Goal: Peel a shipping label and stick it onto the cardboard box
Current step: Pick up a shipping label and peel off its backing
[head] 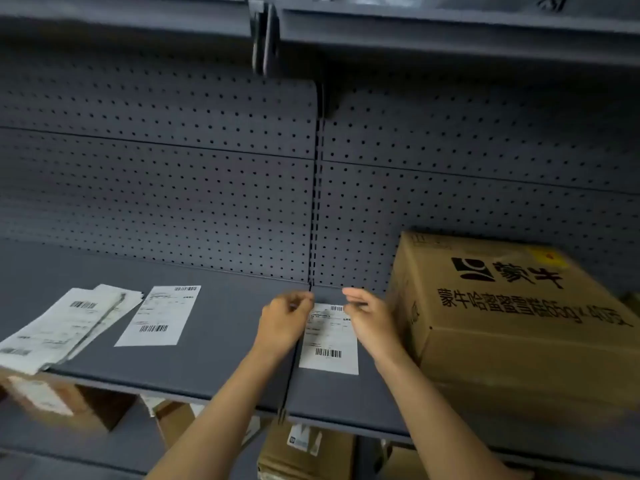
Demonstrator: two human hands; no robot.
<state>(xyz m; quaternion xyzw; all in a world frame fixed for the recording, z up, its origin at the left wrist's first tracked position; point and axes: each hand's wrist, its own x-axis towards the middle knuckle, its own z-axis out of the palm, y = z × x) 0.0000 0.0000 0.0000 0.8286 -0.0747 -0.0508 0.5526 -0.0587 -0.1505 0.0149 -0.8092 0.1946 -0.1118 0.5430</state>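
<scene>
Both bare forearms reach over the grey metal shelf; the left hand and right hand seem to pinch the far corners of the white barcoded shipping label, lying flat just beside the printed brown cardboard box. Hasty peeling could tear or curl it. Box contents are hidden.

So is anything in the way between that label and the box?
Nothing visible. The label lies on the shelf with both hands at its far edge, and the right hand is all that sits between it and the box just right.
</scene>
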